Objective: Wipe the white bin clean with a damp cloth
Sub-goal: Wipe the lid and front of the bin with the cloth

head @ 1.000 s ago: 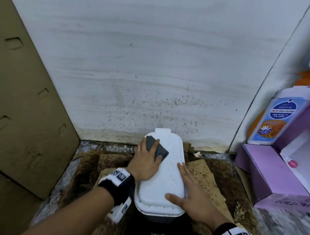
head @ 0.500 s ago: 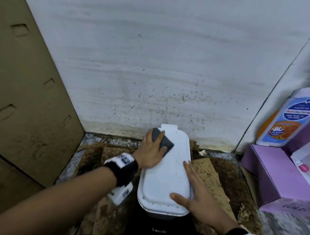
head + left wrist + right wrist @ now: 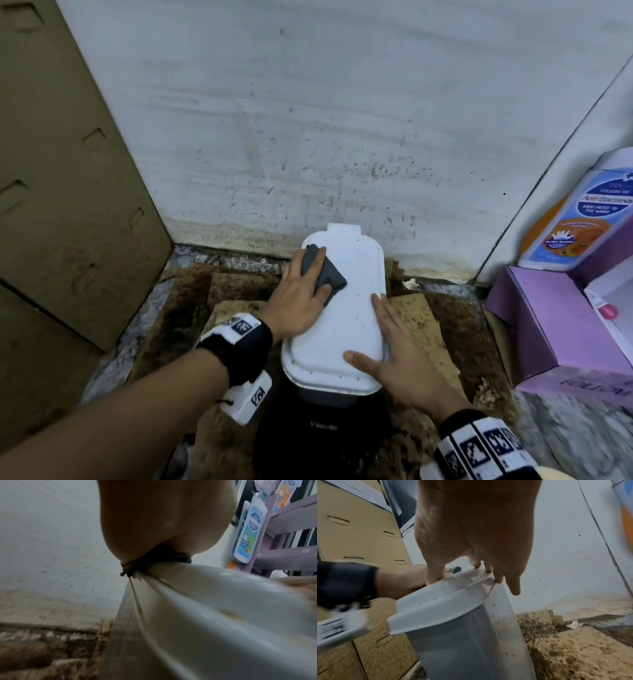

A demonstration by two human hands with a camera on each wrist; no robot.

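Note:
The white bin (image 3: 337, 383) stands on the floor against the wall, its speckled lid (image 3: 349, 308) closed. My left hand (image 3: 301, 301) lies palm down on the lid's far left part and holds a folded grey cloth (image 3: 323, 274) against it, thumb over the cloth. In the left wrist view the cloth (image 3: 154, 561) is squeezed between my palm and the lid (image 3: 205, 608). My right hand (image 3: 394, 353) rests flat on the lid's right rim, fingers straight, thumb on the near part. The right wrist view shows the bin's spotted grey side (image 3: 462, 649).
A tall cardboard box (image 3: 68, 205) closes off the left side. The stained white wall (image 3: 308, 120) stands right behind the bin. Dirty cardboard sheets (image 3: 421, 325) cover the floor. At the right are a purple box (image 3: 548, 325) and a blue bottle (image 3: 579, 222).
My left hand has shifted the cloth only slightly on the far left of the lid. My right hand has stayed on the right rim. The head view has drifted a little.

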